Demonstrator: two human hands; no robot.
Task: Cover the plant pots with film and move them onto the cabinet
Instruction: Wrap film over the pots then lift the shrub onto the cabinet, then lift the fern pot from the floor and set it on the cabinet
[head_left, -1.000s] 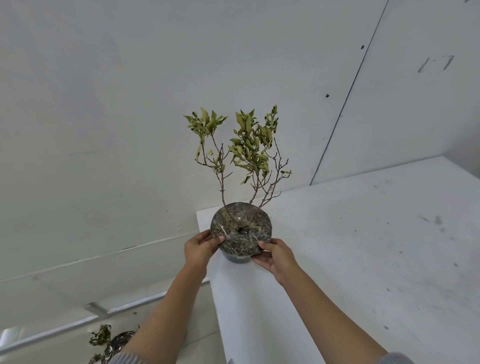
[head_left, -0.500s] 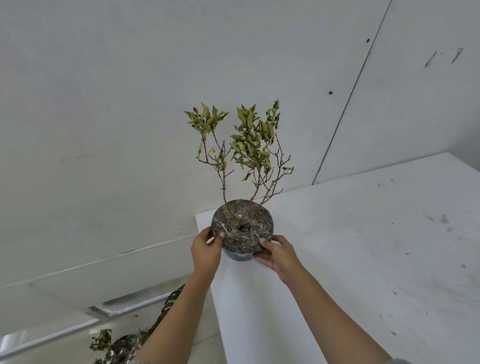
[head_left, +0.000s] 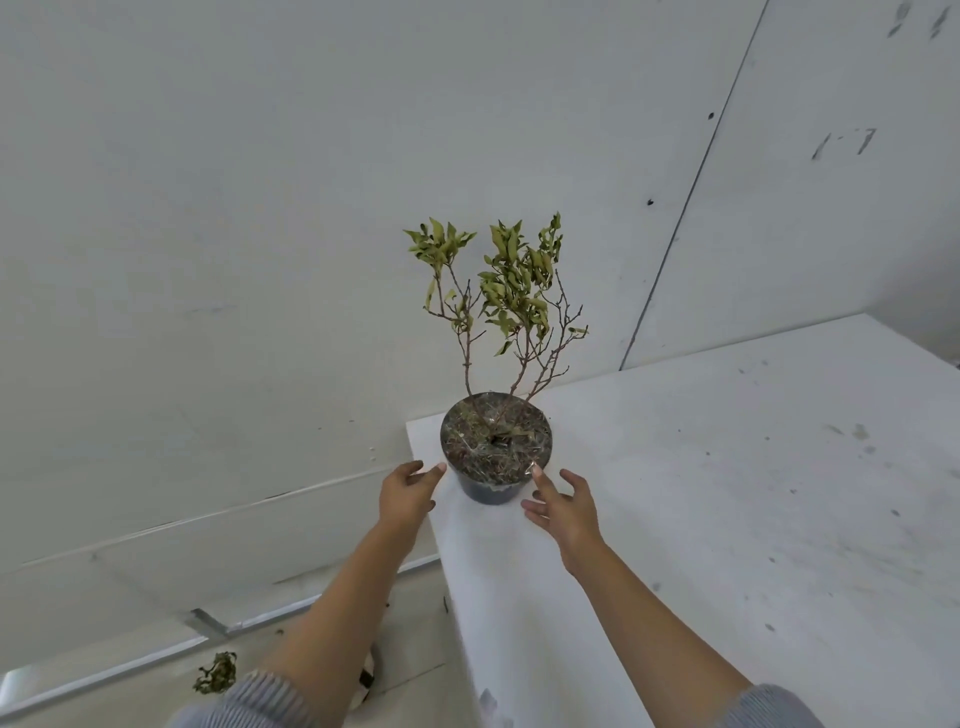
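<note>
A dark plant pot stands upright at the far left corner of the white cabinet top. Clear film lies stretched over its soil, and thin branches with green leaves rise through it. My left hand hovers just left of the pot, fingers spread, holding nothing. To the pot's right, my right hand is also open, its fingertip close to the rim; whether it touches is unclear.
Pale wall panels rise directly behind the cabinet. Left of the cabinet edge the floor lies lower, where a leafy sprig of another plant shows beside my left sleeve.
Both hands have let go of the pot and drawn back with fingers apart. The pot now stands on the cabinet corner.
</note>
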